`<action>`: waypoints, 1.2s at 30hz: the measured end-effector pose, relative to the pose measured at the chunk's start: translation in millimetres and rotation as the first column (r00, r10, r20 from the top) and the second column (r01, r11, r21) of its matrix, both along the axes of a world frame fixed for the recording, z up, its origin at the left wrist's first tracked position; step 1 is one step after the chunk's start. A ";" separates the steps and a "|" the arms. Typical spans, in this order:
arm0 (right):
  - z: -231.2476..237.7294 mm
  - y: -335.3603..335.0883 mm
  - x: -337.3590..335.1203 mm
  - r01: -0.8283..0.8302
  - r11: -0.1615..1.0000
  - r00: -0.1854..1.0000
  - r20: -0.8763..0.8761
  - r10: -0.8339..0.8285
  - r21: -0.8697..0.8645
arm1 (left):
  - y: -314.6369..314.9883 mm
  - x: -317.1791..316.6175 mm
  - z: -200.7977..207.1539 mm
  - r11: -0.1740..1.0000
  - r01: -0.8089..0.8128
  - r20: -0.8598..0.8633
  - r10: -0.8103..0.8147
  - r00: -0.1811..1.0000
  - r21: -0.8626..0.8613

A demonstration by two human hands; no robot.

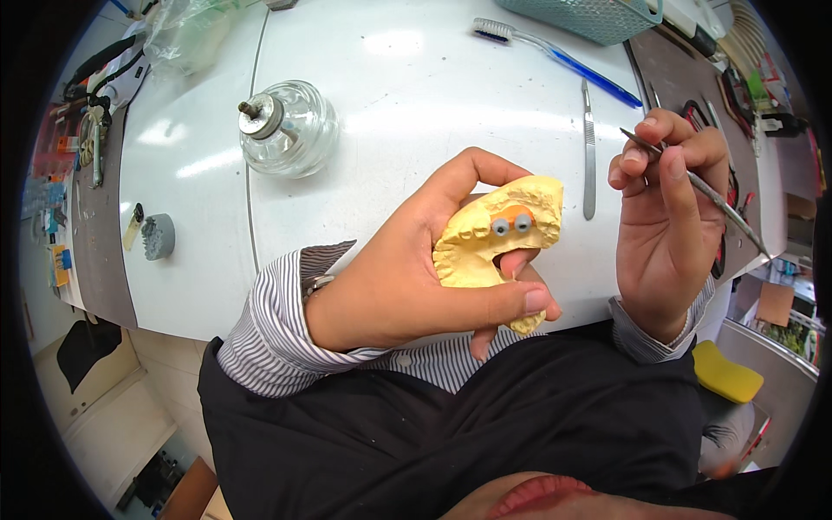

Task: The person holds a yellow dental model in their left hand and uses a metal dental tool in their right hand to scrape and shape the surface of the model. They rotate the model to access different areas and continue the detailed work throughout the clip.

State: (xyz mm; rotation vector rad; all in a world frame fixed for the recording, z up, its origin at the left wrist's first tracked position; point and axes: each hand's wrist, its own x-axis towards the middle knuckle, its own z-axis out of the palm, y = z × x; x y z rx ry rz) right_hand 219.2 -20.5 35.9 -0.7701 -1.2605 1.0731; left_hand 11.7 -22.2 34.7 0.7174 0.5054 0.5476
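Observation:
My left hand (381,290) is closed around a yellow plaster dental model (468,256), thumb along its near side and fingers at its far side and underneath. The model is tilted, with its row of teeth showing. Two small round grey pieces (523,224) with dark holes sit on it, beside an orange wax-like patch (513,211). To the right, my right hand (663,225) pinches a thin metal carving tool (726,206) between thumb and fingers. One pointed tip sticks out toward the model, apart from it; the other end points down right.
A scalpel (589,156) and a blue-handled toothbrush (563,59) lie on the white table (390,113), near a light blue basket (598,22). Left stands a glass spirit burner (290,134), with a small grey cylinder (159,237) farther left. A clear plastic bag (186,35) lies at the back left.

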 end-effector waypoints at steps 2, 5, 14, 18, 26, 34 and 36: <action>2.1 1.2 2.4 -0.072 0.993 0.996 -0.051 0.067 -0.097 | -0.1 1.3 -1.1 1.000 -0.003 0.014 0.004 1.000 -0.015; 1.7 2.5 4.5 -0.163 0.967 0.981 -0.140 0.137 -0.194 | 0.6 1.2 -0.9 1.000 -0.003 0.004 0.003 1.000 -0.010; 5.4 1.5 -0.8 -0.117 0.963 0.981 -0.180 0.074 -0.242 | 2.7 4.9 -10.1 0.978 -0.160 0.001 0.161 0.987 0.132; 1.2 -5.4 1.6 -0.094 0.994 0.984 0.154 0.084 0.056 | 0.5 5.9 -10.4 0.958 -0.221 -0.007 0.226 0.974 0.180; 8.0 -6.0 -4.2 -0.286 0.900 0.796 0.605 0.033 0.328 | -1.3 4.0 -12.2 0.876 -0.191 -0.090 0.256 0.962 0.443; 2.3 -8.0 -7.2 -0.290 0.895 0.832 0.551 0.062 0.338 | -3.9 5.1 -14.7 0.765 -0.158 -0.121 0.295 0.948 0.625; 1.7 -7.5 -8.1 -0.306 0.886 0.829 0.555 0.068 0.348 | -5.0 6.7 -18.5 0.741 -0.192 -0.072 0.308 0.949 0.644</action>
